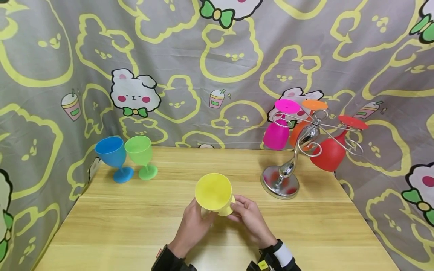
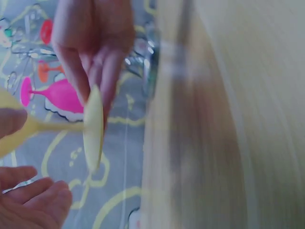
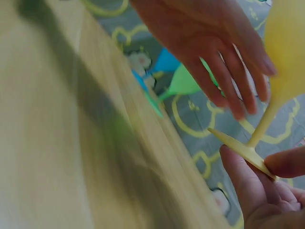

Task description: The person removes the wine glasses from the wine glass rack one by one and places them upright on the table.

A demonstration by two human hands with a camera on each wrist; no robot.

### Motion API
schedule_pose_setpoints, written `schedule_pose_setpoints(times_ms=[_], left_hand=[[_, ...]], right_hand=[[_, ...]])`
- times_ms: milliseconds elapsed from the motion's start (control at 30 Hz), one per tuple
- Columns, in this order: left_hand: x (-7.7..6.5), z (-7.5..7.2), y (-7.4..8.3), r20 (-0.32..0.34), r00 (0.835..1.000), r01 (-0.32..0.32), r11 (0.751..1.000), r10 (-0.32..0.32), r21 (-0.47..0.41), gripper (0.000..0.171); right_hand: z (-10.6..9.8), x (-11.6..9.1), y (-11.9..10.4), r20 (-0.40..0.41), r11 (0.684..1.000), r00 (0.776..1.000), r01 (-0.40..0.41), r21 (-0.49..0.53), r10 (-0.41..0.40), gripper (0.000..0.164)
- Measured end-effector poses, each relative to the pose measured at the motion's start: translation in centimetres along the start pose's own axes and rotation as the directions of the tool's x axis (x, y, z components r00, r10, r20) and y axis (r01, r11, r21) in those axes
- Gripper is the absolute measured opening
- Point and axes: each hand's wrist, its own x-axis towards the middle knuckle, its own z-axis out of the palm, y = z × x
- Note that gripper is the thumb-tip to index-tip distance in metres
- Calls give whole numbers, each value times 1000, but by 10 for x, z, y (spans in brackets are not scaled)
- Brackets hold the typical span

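Note:
A yellow plastic goblet point(image 1: 213, 192) is held above the table, its mouth tilted up toward the head camera. My right hand point(image 1: 250, 218) pinches the goblet's round foot point(image 3: 240, 149) between thumb and fingers. On the other side, my left hand point(image 1: 196, 222) touches the bowl with its thumb. In the right wrist view, the left fingers point(image 3: 232, 81) extend beside the stem without wrapping round it. The left wrist view shows these fingers apart from the goblet.
A silver metal rack point(image 1: 287, 165) stands at the right, with magenta point(image 1: 276, 135), orange point(image 1: 296, 133) and red point(image 1: 329, 152) goblets hanging upside down. Blue point(image 1: 112, 152) and green point(image 1: 139, 150) goblets stand upright at the back left of the wooden table point(image 1: 135, 226). A patterned curtain point(image 1: 237, 113) encloses the table.

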Motion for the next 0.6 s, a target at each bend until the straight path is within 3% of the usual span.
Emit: schedule_pose_setpoints(times_ms=[133,267,600], left_hand=[[3,9,6,-77,994,70,987,-82,-145,42],[4,14,8,-122,982,111,966,-143,-232,28],[2,18,2,-253,960,68,978,-117,-195,26]], right_hand=[[12,-2,6,46,996,999,-29,79,25,40],[21,-4,7,56,992,998,-45,121,38,30],[31,-5,12,83,976,995,-64,209,47,47]])
